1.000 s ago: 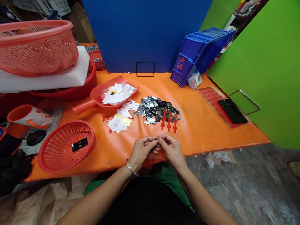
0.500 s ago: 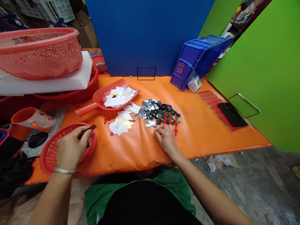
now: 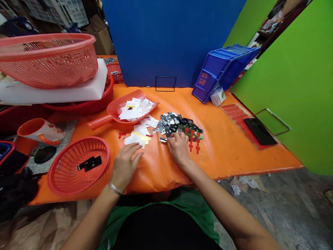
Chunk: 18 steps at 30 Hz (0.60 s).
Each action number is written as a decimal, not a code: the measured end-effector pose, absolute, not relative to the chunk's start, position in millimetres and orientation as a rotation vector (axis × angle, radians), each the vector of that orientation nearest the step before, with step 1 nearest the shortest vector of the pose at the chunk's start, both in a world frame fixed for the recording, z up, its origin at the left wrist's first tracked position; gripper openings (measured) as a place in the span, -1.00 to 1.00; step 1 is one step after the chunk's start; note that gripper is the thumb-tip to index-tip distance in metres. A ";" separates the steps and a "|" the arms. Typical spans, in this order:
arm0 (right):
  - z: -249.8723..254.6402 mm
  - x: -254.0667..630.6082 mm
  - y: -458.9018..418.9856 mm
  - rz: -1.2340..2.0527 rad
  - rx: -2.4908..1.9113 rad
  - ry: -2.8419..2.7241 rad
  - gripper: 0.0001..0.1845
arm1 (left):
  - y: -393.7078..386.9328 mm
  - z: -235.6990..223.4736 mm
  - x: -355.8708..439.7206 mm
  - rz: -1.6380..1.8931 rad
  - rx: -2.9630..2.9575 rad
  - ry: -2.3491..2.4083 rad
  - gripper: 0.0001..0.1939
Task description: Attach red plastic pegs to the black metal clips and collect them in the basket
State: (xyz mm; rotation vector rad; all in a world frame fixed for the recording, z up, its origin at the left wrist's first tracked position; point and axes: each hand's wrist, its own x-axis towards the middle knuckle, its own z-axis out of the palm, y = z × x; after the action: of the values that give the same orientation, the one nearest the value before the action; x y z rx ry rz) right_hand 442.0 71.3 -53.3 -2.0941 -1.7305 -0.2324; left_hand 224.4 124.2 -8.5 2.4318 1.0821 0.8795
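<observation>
My left hand (image 3: 126, 163) lies flat and open on the orange table cover (image 3: 223, 146), fingers stretched toward a small stack of white paper slips (image 3: 137, 137). My right hand (image 3: 178, 147) rests at the near edge of a heap of small grey and black metal plates (image 3: 177, 124), its fingers curled over a silver plate (image 3: 163, 140). Several red cross-shaped pieces (image 3: 194, 140) lie just right of that hand. A small red mesh basket (image 3: 69, 173) at the left holds two black plates (image 3: 90, 163).
A red scoop (image 3: 114, 111) with white slips lies behind the paper stack. Large red baskets and a white foam slab (image 3: 52, 91) stack at the far left, with an orange mug (image 3: 40, 131) below. A tilted blue bin (image 3: 221, 67) and a black phone (image 3: 260, 131) sit at right.
My left hand dropped a black plate into the small red basket and came back to the table near the slips. My right hand moved up to the heap's edge.
</observation>
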 end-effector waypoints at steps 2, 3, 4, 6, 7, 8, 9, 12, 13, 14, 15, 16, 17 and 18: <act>-50.0 429.4 59.9 -0.236 -1.923 -1.850 -0.79 | 113.8 -17.8 245.9 0.817 2.462 0.981 -0.70; -48.5 424.4 53.3 -0.217 -1.843 -1.898 -0.80 | 109.8 -21.6 254.2 0.757 2.472 0.957 -0.70; -47.1 421.4 46.3 -0.183 -1.779 -1.921 -0.82 | 106.7 -24.8 260.8 0.683 2.472 0.948 -0.73; -45.5 424.1 32.7 -0.085 -1.718 -1.854 -0.84 | 103.6 -29.4 269.7 0.539 2.421 0.960 -0.79; -45.5 430.4 26.6 -0.030 -1.722 -1.769 -0.84 | 103.3 -31.0 272.8 0.491 2.360 0.970 -0.81; -46.2 439.8 21.2 0.020 -1.751 -1.658 -0.84 | 103.5 -32.3 275.6 0.469 2.274 0.981 -0.82; -47.5 451.6 16.6 0.064 -1.796 -1.539 -0.85 | 103.8 -33.6 278.6 0.465 2.165 0.990 -0.85; -55.3 490.7 8.4 0.131 -2.027 -1.233 -0.89 | 103.5 -36.7 292.1 0.467 1.723 0.974 -0.89; -58.5 501.5 7.4 0.144 -2.098 -1.187 -0.90 | 102.6 -37.3 298.5 0.457 1.560 0.948 -0.89; -61.5 510.0 7.1 0.161 -2.158 -1.162 -0.90 | 101.5 -37.5 305.7 0.443 1.408 0.914 -0.88; -64.1 516.2 7.4 0.176 -2.202 -1.155 -0.90 | 100.3 -37.4 313.4 0.431 1.279 0.879 -0.87; -66.0 520.2 8.1 0.188 -2.235 -1.154 -0.90 | 99.2 -36.9 321.3 0.423 1.180 0.849 -0.86; -67.0 522.6 9.2 0.199 -2.254 -1.161 -0.90 | 98.4 -36.3 329.0 0.417 1.110 0.829 -0.85; -67.2 523.9 10.6 0.207 -2.263 -1.174 -0.91 | 98.1 -35.6 336.5 0.410 1.065 0.820 -0.84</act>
State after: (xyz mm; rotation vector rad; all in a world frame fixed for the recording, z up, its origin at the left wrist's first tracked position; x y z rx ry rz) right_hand 523.9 10.6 -67.2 -2.2632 -1.1742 0.2066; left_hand 336.5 98.1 -35.6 1.0649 0.8195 0.4104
